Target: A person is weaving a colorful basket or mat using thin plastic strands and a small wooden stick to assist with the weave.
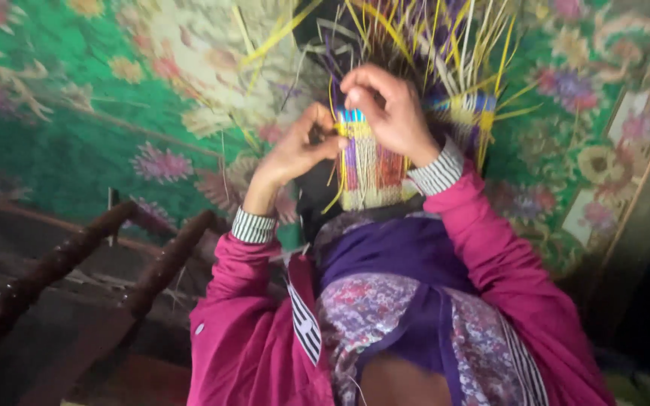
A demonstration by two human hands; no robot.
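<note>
Kneeling or seated over the work, the person holds a partly woven straw mat upright above the lap, at the centre of the head view. The finished band shows vertical stripes of blue, yellow, purple, red and pale straw; loose strands — yellow, white and purple — fan out from its far edge toward the top of the frame.

Left hand: fingers curled narrow, thumb and fingertips pinching the mat's left edge near the top of the woven band. Right hand: fingers bent and closed together, pressing on the top of the weave and pinching strands there; which strands exactly cannot be told because of blur.

Both wrists show striped cuffs under magenta jacket sleeves. A purple patterned garment covers the lap beneath the mat.

Underneath lies a green floral carpet. Two dark turned wooden rails cross the lower left, well apart from both hands.
</note>
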